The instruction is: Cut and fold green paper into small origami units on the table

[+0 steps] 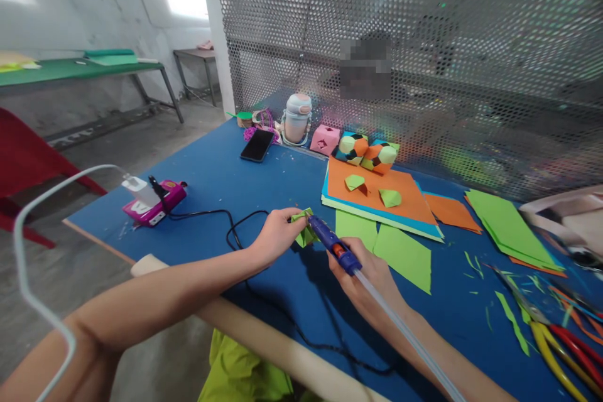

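Observation:
My left hand [279, 235] pinches a small folded green paper piece [306, 232] above the blue table [211, 182]. Wrapped round a blue glue gun [332, 242] is my right hand [365, 267], and the gun's tip points at the green piece, touching or very near it. A long clear glue stick [400, 326] sticks out of the gun's back end. Green paper squares [405, 257] lie just right of the gun. Two small folded green pieces [390, 197] rest on the orange sheets [339, 179].
A pink power block [162, 208] stands at the left, its black cable crossing the table. Along the back are a phone [257, 145], a bottle [297, 119], a pink paper box [325, 139] and paper balls [353, 147]. Scissors [537, 320] and scraps lie right.

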Motion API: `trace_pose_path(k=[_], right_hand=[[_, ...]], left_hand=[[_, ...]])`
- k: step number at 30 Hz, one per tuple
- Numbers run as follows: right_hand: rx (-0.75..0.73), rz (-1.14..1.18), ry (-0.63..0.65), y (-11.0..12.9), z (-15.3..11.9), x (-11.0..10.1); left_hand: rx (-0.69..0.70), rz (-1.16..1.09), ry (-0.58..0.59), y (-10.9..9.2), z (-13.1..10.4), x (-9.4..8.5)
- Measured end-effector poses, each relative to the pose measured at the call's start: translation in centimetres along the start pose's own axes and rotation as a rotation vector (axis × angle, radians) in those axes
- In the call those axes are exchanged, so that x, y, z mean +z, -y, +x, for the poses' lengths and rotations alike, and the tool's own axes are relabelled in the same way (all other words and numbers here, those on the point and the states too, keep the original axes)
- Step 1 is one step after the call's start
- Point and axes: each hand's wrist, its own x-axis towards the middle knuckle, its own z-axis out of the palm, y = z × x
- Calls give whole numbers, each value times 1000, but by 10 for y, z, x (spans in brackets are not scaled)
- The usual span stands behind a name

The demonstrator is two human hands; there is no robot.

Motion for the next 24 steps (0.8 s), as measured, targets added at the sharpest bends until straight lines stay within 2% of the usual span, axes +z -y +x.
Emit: trace_pose_path(k=[7, 12, 16, 20, 24], right_hand=[[261, 249, 22, 6, 2, -8], [491, 301, 66, 10, 14, -20], [501, 424, 62, -5, 31, -9], [450, 422, 21, -19, 58, 20], [346, 434, 8, -21, 88, 45]], left_hand=[[-94, -193, 22, -2, 0, -1], [-155, -310, 29, -10, -1, -2], [-177, -344, 27, -15, -3, -1], [-224, -380, 40, -20, -7, 1], [-258, -428, 55, -22, -9, 2]])
